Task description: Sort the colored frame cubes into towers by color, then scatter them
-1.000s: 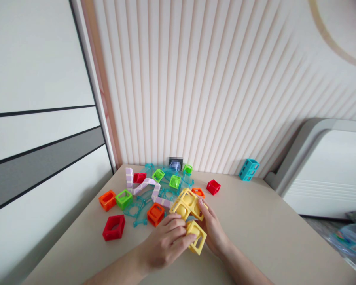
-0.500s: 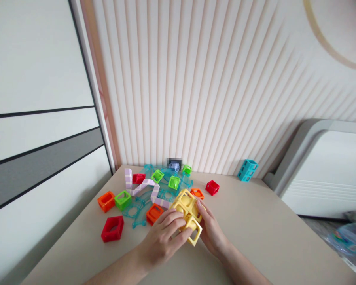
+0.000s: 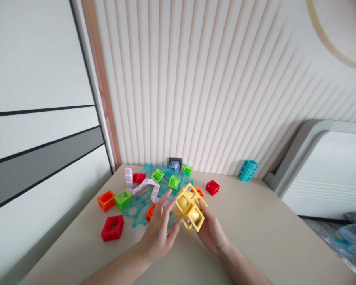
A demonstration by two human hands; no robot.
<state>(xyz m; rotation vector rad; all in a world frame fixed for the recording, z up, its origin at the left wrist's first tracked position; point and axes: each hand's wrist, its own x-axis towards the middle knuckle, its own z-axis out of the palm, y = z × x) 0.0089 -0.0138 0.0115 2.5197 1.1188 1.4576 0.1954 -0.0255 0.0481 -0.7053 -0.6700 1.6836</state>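
A cluster of joined yellow open-frame cube blocks [image 3: 192,208] is held up over the table. My right hand [image 3: 212,231] grips it from the right, thumb along the near side; some of its fingers are hidden behind. At the cluster's left side, my left hand [image 3: 160,227] has its fingers spread, with the index and thumb tips close to the frames; whether they touch I cannot tell. An orange block [image 3: 150,212] is partly covered by the left hand. Behind the cluster, another orange block [image 3: 199,192] peeks out.
Turquoise see-through track pieces [image 3: 139,213] lie under a lilac zigzag strip [image 3: 145,184]. Around them are green blocks [image 3: 123,199], red blocks [image 3: 112,228] and an orange block [image 3: 106,200]. A red cube [image 3: 213,187] and a turquoise block stack [image 3: 248,170] stand right, near the ribbed wall [image 3: 195,99].
The yellow cluster has turned in my right hand, its lower block swinging upward. My left hand has loosened from it, fingers spreading and moving left.
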